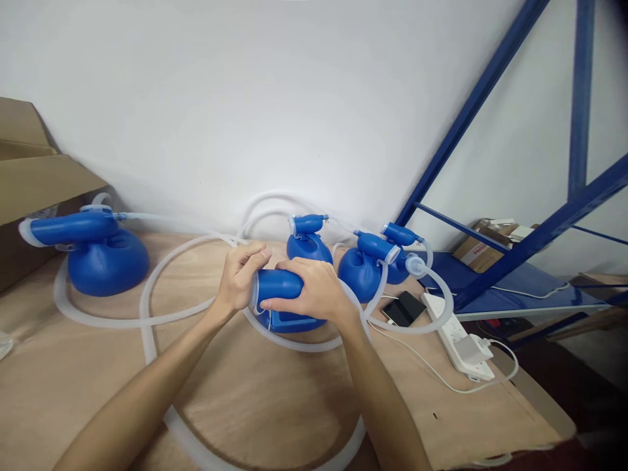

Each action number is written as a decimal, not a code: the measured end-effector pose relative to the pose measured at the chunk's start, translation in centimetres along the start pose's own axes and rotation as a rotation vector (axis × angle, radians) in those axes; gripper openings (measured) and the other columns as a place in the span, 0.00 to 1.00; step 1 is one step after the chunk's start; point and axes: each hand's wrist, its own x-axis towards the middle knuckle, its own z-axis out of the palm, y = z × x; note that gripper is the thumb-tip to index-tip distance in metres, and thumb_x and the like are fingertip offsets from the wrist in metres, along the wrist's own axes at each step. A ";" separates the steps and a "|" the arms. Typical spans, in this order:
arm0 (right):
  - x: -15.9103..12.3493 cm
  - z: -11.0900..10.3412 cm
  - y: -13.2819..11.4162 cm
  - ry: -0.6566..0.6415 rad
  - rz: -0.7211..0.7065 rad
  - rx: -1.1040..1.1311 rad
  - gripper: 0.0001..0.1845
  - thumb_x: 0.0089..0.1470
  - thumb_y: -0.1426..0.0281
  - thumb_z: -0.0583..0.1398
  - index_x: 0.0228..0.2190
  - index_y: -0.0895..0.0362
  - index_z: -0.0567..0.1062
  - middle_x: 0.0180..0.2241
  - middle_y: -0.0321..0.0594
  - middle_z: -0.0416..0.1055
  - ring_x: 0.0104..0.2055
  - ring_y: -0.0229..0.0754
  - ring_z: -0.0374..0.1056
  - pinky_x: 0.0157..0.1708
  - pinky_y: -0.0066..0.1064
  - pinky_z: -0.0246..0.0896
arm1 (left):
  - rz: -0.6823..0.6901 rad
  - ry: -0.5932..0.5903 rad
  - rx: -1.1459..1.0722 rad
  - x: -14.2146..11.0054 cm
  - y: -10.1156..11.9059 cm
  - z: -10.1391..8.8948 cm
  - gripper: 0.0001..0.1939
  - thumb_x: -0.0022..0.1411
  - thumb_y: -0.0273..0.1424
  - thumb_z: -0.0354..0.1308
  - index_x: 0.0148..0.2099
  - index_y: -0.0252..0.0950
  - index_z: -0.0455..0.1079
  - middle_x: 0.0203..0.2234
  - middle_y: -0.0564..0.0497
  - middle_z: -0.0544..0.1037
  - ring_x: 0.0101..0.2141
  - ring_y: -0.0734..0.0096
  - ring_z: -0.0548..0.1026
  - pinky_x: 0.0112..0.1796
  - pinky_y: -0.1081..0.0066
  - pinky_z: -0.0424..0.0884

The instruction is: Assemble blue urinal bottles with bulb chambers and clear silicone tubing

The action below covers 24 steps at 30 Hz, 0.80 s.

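Over the pale-brown wooden table (235, 392), we see the left hand (241, 276) curled at the white plastic rim (255, 292) of a blue, cylindrical plastic neck (279, 285); whether it grips, we cannot tell. The neck lies between our hands, long axis sideways, touching both. At its right end, the right hand (318, 288) wraps around and grasps it.

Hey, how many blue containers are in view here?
5: the left container, the front container, partly covered by the right hand, the back container beyond it, and two on the right, one partly behind the other. The cardboard box may hide more.
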 end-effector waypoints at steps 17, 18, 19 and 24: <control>0.3 -0.1 -1.0 -0.029 0.138 -0.006 0.32 0.48 0.38 0.68 0.43 0.49 0.82 0.37 0.38 0.82 0.41 0.50 0.78 0.38 0.37 0.63 | 0.037 0.167 0.032 0.0 -1.0 -0.1 0.17 0.61 0.33 0.53 0.20 0.39 0.60 0.17 0.54 0.64 0.23 0.69 0.64 0.29 0.66 0.60; 0.3 0.0 -0.9 -0.017 0.147 -0.014 0.33 0.47 0.37 0.68 0.44 0.49 0.82 0.37 0.38 0.82 0.41 0.51 0.78 0.39 0.38 0.64 | 0.049 0.191 0.048 0.0 -1.1 -0.2 0.17 0.61 0.33 0.53 0.21 0.39 0.61 0.17 0.54 0.64 0.23 0.69 0.64 0.29 0.66 0.60; 0.3 0.1 -0.8 -0.003 0.159 -0.022 0.34 0.47 0.37 0.68 0.45 0.48 0.82 0.38 0.39 0.82 0.42 0.52 0.78 0.40 0.39 0.66 | 0.064 0.220 0.066 0.0 -1.1 -0.3 0.16 0.62 0.33 0.54 0.21 0.39 0.62 0.17 0.54 0.65 0.23 0.69 0.64 0.29 0.66 0.59; 0.0 -0.5 0.2 0.097 0.203 -0.026 0.34 0.51 0.37 0.66 0.49 0.48 0.81 0.46 0.42 0.83 0.49 0.56 0.78 0.48 0.45 0.69 | 0.153 0.267 0.167 0.6 -0.2 -1.7 0.15 0.61 0.33 0.54 0.22 0.38 0.66 0.18 0.53 0.66 0.23 0.69 0.63 0.29 0.66 0.57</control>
